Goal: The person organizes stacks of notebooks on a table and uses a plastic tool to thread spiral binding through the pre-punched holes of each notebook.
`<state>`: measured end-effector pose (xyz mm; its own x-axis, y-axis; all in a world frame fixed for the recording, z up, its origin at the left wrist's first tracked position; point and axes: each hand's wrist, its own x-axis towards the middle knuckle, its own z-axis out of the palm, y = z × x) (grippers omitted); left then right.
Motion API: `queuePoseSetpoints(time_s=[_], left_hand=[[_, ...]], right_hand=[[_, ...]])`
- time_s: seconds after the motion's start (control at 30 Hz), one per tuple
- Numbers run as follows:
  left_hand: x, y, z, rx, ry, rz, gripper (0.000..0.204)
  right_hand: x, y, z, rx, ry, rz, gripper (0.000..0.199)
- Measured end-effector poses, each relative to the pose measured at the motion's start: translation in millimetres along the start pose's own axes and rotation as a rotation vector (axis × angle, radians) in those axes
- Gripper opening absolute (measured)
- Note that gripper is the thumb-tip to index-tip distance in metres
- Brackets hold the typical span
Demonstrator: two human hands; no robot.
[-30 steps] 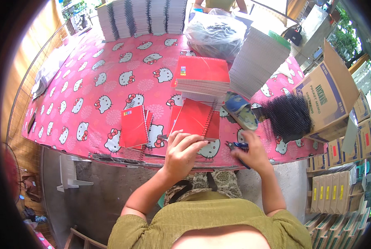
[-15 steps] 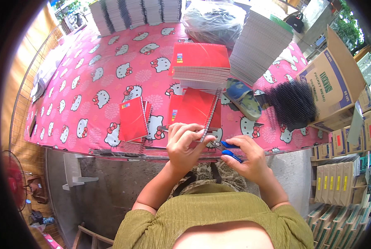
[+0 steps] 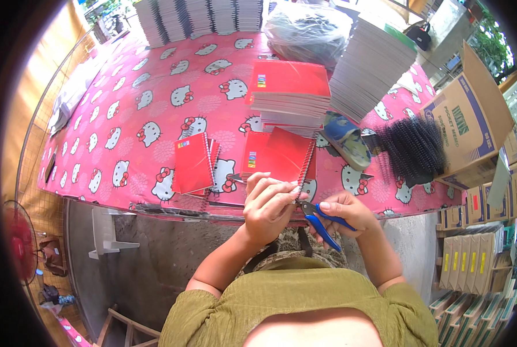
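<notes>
My left hand (image 3: pixel 269 209) is closed on the near end of a red spiral notebook (image 3: pixel 292 151), by its wire binding. The notebook lies tilted over a low pile of red notebooks (image 3: pixel 250 166). In my right hand (image 3: pixel 351 213) are small pliers with blue handles (image 3: pixel 323 231), the handles spread apart. Their dark jaws are at the near end of the binding, beside my left fingertips; whether they grip the wire is too small to tell. A few red notebooks (image 3: pixel 192 165) lie to the left of my left hand.
Behind is a tall stack of red notebooks (image 3: pixel 293 78). To its right are a stack of white pages (image 3: pixel 371 69), a blue patterned slipper (image 3: pixel 348 141), black spiral coils (image 3: pixel 413 151) and an open cardboard box (image 3: pixel 463 115). A plastic-wrapped bundle (image 3: pixel 307 32) and bound books (image 3: pixel 203 20) stand at the far edge.
The pliers have turned, their handles now spread wider and angled downward, with the jaws up against the binding's end. My left fingers have closed in more. The whole view has shifted slightly.
</notes>
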<state>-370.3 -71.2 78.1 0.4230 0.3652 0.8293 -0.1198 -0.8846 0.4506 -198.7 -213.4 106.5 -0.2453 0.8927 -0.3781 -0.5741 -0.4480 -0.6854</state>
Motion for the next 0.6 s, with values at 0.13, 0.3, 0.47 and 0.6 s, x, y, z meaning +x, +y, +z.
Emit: queuePoseSetpoints(time_s=[0.13,0.3,0.47,0.6], left_hand=[[5,-1,-14,-0.108,0.156,-0.07,0.03],[3,-48,-78,-0.436,0.975,-0.603,0.025],[-65,-109,-102,0.346,0.677,-0.772,0.026],[-59,-103,-105,0.556,0.499,-0.926,0.024]], right_hand=[[0,10,28,-0.593,0.324,-0.365,0.034],[-11,2,-28,-1.259,1.049,-0.658,0.036],[-5,30,-71,-1.753,1.141,-0.601,0.042],[11,5,-47,-1.422,1.068,-0.641,0.052]])
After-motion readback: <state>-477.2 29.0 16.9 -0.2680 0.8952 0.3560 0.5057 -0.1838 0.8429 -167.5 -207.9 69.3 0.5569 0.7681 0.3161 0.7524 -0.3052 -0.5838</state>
